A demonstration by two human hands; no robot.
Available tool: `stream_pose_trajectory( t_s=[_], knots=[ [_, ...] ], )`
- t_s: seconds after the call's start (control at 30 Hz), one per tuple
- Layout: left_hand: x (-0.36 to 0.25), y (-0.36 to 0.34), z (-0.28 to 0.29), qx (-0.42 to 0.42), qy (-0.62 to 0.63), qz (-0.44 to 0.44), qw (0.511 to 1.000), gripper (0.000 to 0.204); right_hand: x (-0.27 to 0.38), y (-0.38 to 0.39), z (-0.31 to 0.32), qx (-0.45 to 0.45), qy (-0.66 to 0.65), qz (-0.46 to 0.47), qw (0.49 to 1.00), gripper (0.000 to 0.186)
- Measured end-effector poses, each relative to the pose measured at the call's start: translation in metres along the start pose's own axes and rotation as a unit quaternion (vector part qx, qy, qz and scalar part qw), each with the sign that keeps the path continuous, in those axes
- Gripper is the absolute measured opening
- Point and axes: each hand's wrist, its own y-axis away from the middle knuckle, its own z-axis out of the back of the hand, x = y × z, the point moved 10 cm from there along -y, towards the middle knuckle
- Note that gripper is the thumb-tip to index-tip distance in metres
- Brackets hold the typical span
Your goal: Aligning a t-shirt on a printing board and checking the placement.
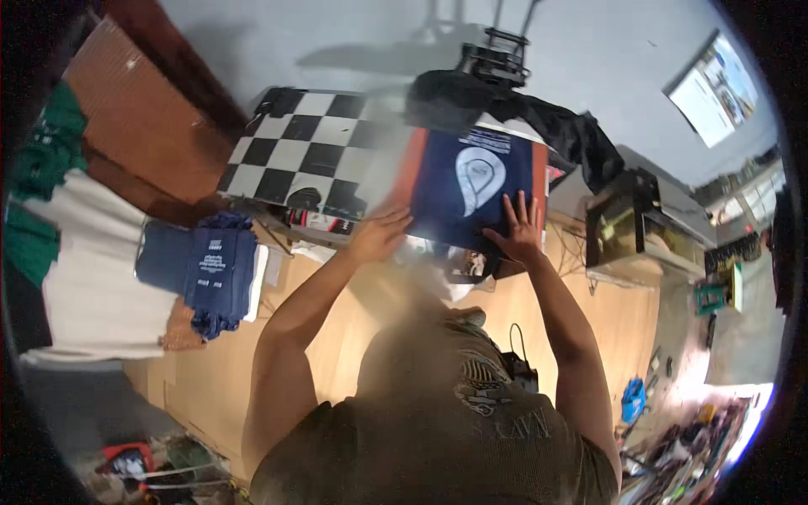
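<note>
A navy cloth piece (450,189) with a white teardrop-shaped print lies flat on an orange-edged board (413,164) in front of me. My right hand (520,231) rests on the cloth's near right corner, fingers spread. At the near left edge of the board lies my left hand (380,236), its fingers stretched out flat and holding nothing. Bunched black fabric (471,97) lies along the far side of the board, draping off to the right. A smear on the picture blurs the area left of the board.
Left of the board is a black-and-white checkered tabletop (316,130). Folded navy garments (220,265) lie on a pale cloth-covered surface (93,261) at the left. A dark open-fronted box (631,223) stands at the right. A blue bag (633,400) sits on the floor.
</note>
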Motion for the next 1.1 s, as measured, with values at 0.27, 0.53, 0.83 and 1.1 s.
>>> stream_pose_trajectory(
  t_s=[0.27,0.53,0.83,1.1],
  knots=[
    [-0.003,0.004,0.0,-0.06,0.018,-0.006,0.998,0.045,0.001,0.01,0.008,-0.064,0.07,-0.012,0.995,0.108],
    [0.002,0.01,-0.007,-0.13,0.076,0.079,0.985,0.039,-0.023,0.029,0.001,-0.071,-0.072,-0.092,0.991,0.099],
    [0.006,0.012,-0.021,-0.219,0.138,0.154,0.954,0.045,-0.027,0.036,-0.002,-0.095,-0.071,-0.094,0.989,0.094],
    [0.013,0.013,-0.018,-0.186,0.168,0.177,0.952,0.044,-0.026,0.035,0.0,-0.099,-0.049,-0.103,0.989,0.093]
  ],
)
